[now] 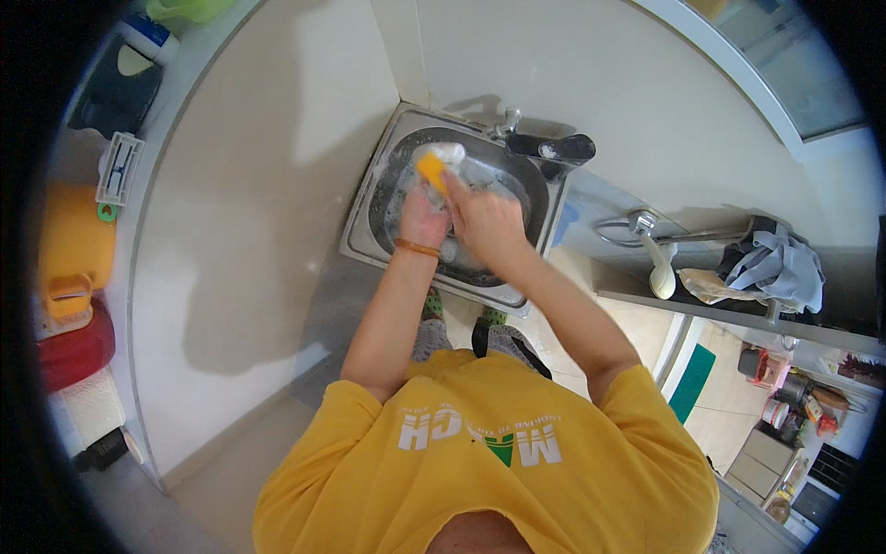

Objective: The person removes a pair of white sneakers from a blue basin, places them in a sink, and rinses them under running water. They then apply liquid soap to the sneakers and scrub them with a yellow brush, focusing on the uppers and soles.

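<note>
Over the stainless steel sink (531, 302), my right hand (488, 218) grips a yellow block (432, 171), which looks like a sponge or a brush. The block rests against a white, soapy item (450, 153) whose exact kind I cannot tell. My left hand (423, 218), with an orange-brown band (417, 247) on its wrist, is under that item and appears to hold it; the fingers are partly hidden by the right hand and foam. Suds and water fill part of the basin around both hands.
A metal tap (511, 121) and a dark glossy item (554, 150) are at the sink's back right. Further right, a shower head (661, 275) hangs near grey cloths (779, 270) on a rail. A ledge on the left carries a yellow jug (76, 239) and a red container (77, 346).
</note>
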`<state>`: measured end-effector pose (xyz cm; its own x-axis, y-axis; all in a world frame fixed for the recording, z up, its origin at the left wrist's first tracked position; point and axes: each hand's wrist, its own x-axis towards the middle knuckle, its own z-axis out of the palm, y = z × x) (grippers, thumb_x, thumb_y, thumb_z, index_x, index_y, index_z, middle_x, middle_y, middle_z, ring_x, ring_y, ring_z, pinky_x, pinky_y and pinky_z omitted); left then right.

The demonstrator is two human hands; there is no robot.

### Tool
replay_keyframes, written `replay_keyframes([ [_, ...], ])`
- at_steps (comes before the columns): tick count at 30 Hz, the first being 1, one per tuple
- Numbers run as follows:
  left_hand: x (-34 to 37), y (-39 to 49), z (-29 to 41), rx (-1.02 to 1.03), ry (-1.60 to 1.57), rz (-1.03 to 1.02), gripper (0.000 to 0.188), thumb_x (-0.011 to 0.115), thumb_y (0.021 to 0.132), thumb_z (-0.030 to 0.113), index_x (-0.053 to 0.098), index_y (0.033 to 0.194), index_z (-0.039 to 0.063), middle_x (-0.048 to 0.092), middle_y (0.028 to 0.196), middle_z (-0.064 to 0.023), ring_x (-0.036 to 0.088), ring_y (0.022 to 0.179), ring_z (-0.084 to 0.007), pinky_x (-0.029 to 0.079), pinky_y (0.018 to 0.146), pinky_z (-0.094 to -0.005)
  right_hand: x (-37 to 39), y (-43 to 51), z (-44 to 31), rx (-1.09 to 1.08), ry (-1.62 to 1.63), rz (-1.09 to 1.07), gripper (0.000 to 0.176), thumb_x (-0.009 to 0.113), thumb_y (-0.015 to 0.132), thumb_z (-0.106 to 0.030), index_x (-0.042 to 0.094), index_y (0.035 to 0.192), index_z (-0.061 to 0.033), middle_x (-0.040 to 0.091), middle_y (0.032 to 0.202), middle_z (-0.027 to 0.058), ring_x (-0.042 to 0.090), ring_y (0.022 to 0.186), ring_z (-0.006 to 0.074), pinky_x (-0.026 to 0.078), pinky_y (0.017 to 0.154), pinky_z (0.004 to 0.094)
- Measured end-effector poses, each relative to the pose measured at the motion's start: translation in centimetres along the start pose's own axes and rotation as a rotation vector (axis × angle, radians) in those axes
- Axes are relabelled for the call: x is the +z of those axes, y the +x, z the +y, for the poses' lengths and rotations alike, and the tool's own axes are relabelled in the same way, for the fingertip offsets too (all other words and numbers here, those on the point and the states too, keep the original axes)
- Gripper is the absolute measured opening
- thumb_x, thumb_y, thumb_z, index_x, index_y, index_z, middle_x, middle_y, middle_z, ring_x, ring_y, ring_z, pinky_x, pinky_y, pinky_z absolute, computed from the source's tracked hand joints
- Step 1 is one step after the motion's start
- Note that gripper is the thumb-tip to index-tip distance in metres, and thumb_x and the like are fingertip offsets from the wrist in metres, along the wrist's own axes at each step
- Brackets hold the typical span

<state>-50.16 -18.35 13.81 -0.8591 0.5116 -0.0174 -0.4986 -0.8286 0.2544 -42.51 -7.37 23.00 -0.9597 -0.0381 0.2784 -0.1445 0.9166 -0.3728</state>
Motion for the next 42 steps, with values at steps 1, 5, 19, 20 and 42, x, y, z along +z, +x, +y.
replay_keyframes([
  [1, -0.6, 0.2, -0.5, 0.059, 0.03, 0.28, 0.039, 0.038, 0.098, 0.036, 0.05, 0.12, 0.007, 0.056, 0.114, -0.0073, 0.052, 0.107, -0.0234, 0.042, 0.093, -0.0407, 0.2, 0.7, -0.1, -0.003, -0.05, 0.024, 0.042, 0.054, 0.086, -0.025, 0.05, 0.126, -0.0138, 0.062, 0.063, 0.0162, 0.062, 0.055, 0.0315, 0.049, 0.047, 0.0432],
  [5, -2.4, 0.4, -0.3, 0.089, 0.033, 0.511, 0.038, 0.037, 0.098, 0.035, 0.052, 0.117, 0.007, 0.057, 0.111, -0.0075, 0.054, 0.103, -0.0217, 0.045, 0.089, -0.0392, 2.0, 1.5, -0.7, 0.058, 0.03, -0.137, 0.038, 0.047, 0.089, -0.029, 0.049, 0.126, -0.0192, 0.061, 0.064, 0.0185, 0.062, 0.057, 0.0358, 0.048, 0.051, 0.0492],
  [19, -3.4, -1.1, 0.6, 0.103, 0.125, 0.681, 0.039, 0.035, 0.098, 0.035, 0.052, 0.119, 0.007, 0.055, 0.118, -0.0078, 0.053, 0.107, -0.0245, 0.044, 0.091, -0.0415, 7.1, 0.9, -0.6, 0.09, -0.013, -0.171, 0.044, 0.05, 0.088, -0.028, 0.045, 0.131, -0.0185, 0.06, 0.064, 0.0181, 0.06, 0.055, 0.0367, 0.046, 0.049, 0.048],
  [20, -3.6, -0.8, 0.9, 0.074, -0.085, 0.633, 0.04, 0.036, 0.098, 0.036, 0.051, 0.12, 0.007, 0.055, 0.12, -0.0079, 0.053, 0.108, -0.0248, 0.043, 0.092, -0.0421, 7.5, 1.1, -0.3, 0.023, -0.008, -0.001, 0.045, 0.049, 0.089, -0.026, 0.043, 0.133, -0.0179, 0.061, 0.065, 0.0175, 0.06, 0.056, 0.0358, 0.046, 0.049, 0.0476],
  [42, -4.0, -3.2, 1.6, 0.131, -0.051, 0.582, 0.037, 0.033, 0.099, 0.034, 0.049, 0.125, 0.012, 0.053, 0.125, -0.005, 0.05, 0.115, -0.0239, 0.041, 0.097, -0.0408, 11.7, 3.7, -0.3, 0.047, 0.083, 0.007, 0.035, 0.05, 0.089, -0.03, 0.058, 0.12, -0.0161, 0.06, 0.065, 0.0195, 0.061, 0.061, 0.0392, 0.048, 0.056, 0.05],
])
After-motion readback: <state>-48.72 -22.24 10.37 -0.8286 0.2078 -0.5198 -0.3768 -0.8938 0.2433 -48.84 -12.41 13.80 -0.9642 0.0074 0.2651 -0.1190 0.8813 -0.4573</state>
